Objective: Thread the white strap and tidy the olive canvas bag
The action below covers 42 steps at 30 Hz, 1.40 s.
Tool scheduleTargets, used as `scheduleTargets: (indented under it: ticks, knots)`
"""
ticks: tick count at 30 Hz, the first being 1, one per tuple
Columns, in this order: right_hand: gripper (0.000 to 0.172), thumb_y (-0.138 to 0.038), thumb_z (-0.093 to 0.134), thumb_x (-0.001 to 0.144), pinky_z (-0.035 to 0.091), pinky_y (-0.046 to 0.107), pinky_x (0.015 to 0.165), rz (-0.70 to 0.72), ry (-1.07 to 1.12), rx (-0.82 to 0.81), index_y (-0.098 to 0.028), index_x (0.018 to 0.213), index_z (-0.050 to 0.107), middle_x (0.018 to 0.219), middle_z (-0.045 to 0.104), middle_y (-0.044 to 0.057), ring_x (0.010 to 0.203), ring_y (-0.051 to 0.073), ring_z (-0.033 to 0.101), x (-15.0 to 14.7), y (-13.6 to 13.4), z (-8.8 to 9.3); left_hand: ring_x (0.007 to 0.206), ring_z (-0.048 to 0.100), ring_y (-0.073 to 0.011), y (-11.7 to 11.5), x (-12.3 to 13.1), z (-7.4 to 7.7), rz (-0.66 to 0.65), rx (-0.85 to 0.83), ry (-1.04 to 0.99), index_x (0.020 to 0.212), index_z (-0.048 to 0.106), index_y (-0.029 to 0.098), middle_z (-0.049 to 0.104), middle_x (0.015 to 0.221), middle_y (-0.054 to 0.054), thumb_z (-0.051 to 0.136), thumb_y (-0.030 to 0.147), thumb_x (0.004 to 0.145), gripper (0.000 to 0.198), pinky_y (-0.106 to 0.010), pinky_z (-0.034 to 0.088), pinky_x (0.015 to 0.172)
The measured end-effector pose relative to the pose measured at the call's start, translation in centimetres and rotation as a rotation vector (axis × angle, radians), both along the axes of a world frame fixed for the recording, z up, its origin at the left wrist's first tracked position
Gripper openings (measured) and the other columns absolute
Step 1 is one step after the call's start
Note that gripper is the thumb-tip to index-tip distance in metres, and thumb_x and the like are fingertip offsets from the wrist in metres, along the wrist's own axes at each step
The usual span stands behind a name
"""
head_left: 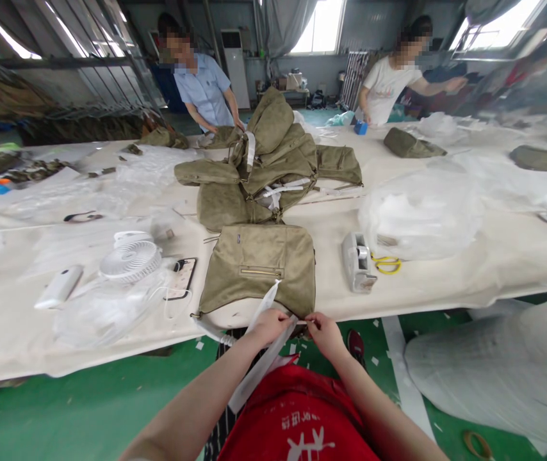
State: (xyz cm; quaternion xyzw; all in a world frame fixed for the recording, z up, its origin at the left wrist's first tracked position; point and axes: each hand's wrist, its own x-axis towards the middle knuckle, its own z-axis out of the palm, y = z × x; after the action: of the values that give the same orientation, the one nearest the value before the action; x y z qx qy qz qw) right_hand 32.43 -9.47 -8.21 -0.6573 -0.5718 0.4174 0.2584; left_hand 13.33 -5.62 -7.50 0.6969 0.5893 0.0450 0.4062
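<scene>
head view: a bag [259,246], olive with a zipped pocket, lies flat at the near edge of a cream table [332,256]. the left hand [268,325], fingers curled and nearly closed, pinches a white strip [258,376] close to the bag's near right corner; the strip slants down toward the wearer's red garment [302,410]. another white length runs from the bag's front to this hand; whether the two join cannot be told. the right hand [324,333], thumb and fingertips brought together, pinches the bag at that same corner, its finer grip too small to make out. a white-wrapped strap [213,333] hangs from the near left corner. beyond the bag rises a pile of olive bags [278,150]. to the right stand a dispenser [356,259] and, just beside it, yellow-handled scissors [387,264], with clear plastic [422,211] behind. to the left are a fan [132,259], a phone [186,283] and a white device [59,286]. across the table stand a person in a blue shirt [209,89] and a person in a white shirt [389,89]
</scene>
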Motion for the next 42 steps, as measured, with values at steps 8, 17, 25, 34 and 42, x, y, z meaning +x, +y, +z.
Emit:
scheduleTargets:
  ticks: [8,17,25,34,42]
  knots:
    - [0.025,-0.031,0.047,0.081,0.04,0.024,0.054,0.051,-0.015,-0.012,-0.02,0.083,0.07,0.059,0.066,0.001,0.052,0.016,0.058,-0.6,-0.4,1.1,0.062,0.053,-0.0135,0.1,0.8,0.0,0.034,0.022,0.046,0.076,0.072,0.015,0.068,0.072,-0.004,0.044,0.039,0.085,0.039,-0.026,0.032,0.058]
    - [0.028,-0.025,0.043,0.085,0.035,0.02,0.04,0.089,0.058,-0.199,-0.016,0.072,0.066,0.052,0.064,0.004,0.037,0.013,0.054,-1.9,-1.1,0.5,0.069,0.06,-0.0142,0.1,1.6,0.3,0.058,0.002,0.091,0.08,0.073,0.02,0.072,0.081,-0.004,0.046,0.04,0.084,0.034,-0.025,0.037,0.06]
    - [0.027,-0.028,0.038,0.087,0.026,0.021,0.03,-0.071,0.386,-0.396,-0.018,0.069,0.055,0.045,0.057,0.0,0.029,0.011,0.043,-3.3,-0.3,-1.1,0.077,0.064,-0.0167,-0.2,2.2,0.7,0.071,0.003,0.169,0.084,0.073,0.023,0.073,0.087,-0.005,0.046,0.035,0.084,0.029,-0.025,0.042,0.065]
    - [0.035,-0.036,0.049,0.08,0.018,0.022,0.031,-0.18,0.491,-0.378,-0.02,0.05,0.047,0.037,0.044,-0.004,0.028,0.007,0.03,-4.1,-0.2,-3.5,0.091,0.062,-0.0229,-1.4,2.3,1.8,0.075,0.127,0.284,0.091,0.07,0.02,0.069,0.097,-0.01,0.044,0.034,0.086,0.03,-0.032,0.044,0.078]
    - [0.031,-0.033,0.054,0.073,0.019,0.023,0.035,-0.242,0.517,-0.344,-0.019,0.046,0.046,0.036,0.043,-0.003,0.031,0.007,0.031,-4.4,0.2,-4.5,0.093,0.059,-0.0206,-2.9,2.7,2.8,-0.019,0.229,0.311,0.095,0.066,0.016,0.065,0.098,-0.01,0.038,0.027,0.09,0.03,-0.031,0.043,0.079]
